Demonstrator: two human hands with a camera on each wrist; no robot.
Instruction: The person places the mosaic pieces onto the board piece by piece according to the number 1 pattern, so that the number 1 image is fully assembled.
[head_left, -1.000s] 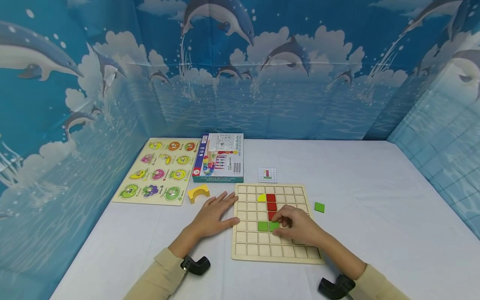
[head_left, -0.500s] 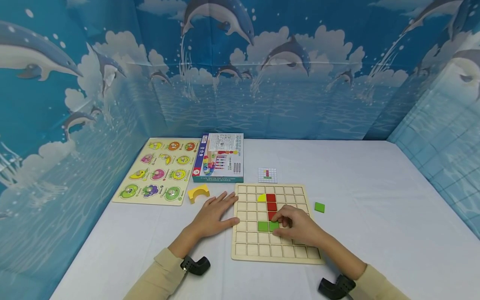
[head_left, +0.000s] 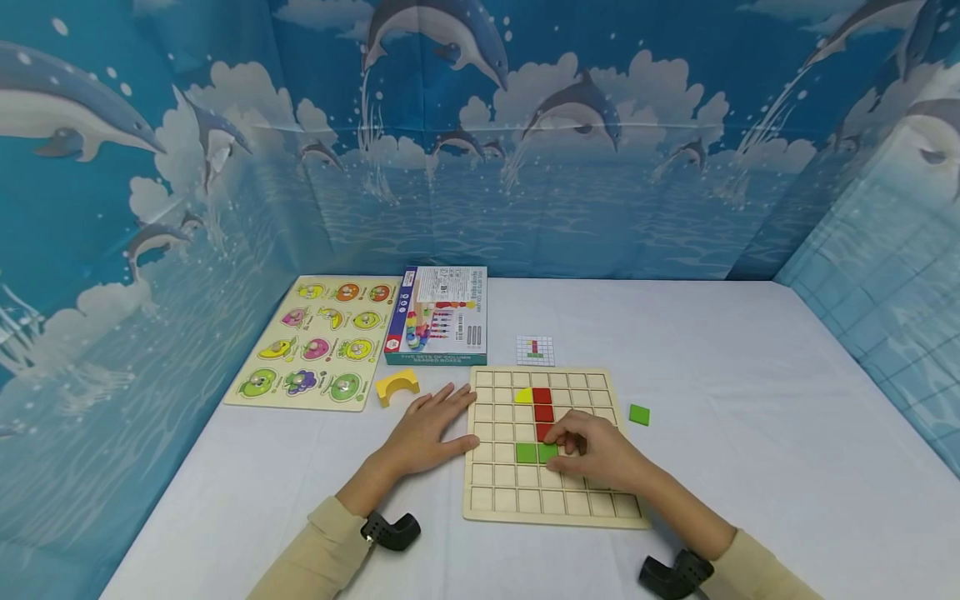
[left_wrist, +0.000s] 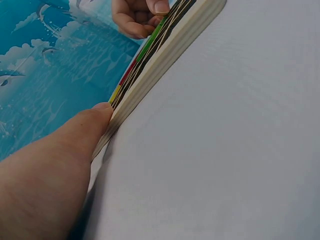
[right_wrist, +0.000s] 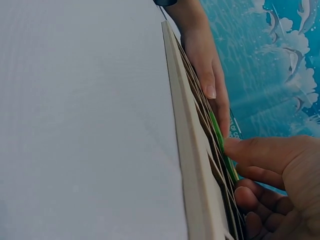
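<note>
A wooden grid board point(head_left: 505, 500) lies flat on the white table. My left hand point(head_left: 430, 433) rests at its left side, fingers spread and straight, fingertips and thumb on the rim. With thumb and forefinger, my right hand point(head_left: 596, 450) pinches a green square tile point(head_left: 548, 451) at its cell; the other fingers are curled under the palm. Left of that tile sits a second green tile point(head_left: 527, 452). Above, a column of three red tiles point(head_left: 543, 413) fills the cells, with a yellow rounded tile point(head_left: 524, 396) beside the top one. In the right wrist view the thumb point(right_wrist: 240, 146) meets the green edge.
A loose green tile point(head_left: 639, 414) lies right of the board. Behind the board is a small pattern card point(head_left: 546, 353). To the left are a yellow arch block point(head_left: 397, 385), a boxed toy point(head_left: 450, 333) and a fruit picture board point(head_left: 258, 400). A dolphin-printed curtain point(head_left: 480, 217) surrounds the table.
Almost nothing differs; the right hand and wrist have shifted a very slight amount to the right. The left hand and the tiles are where they were.
</note>
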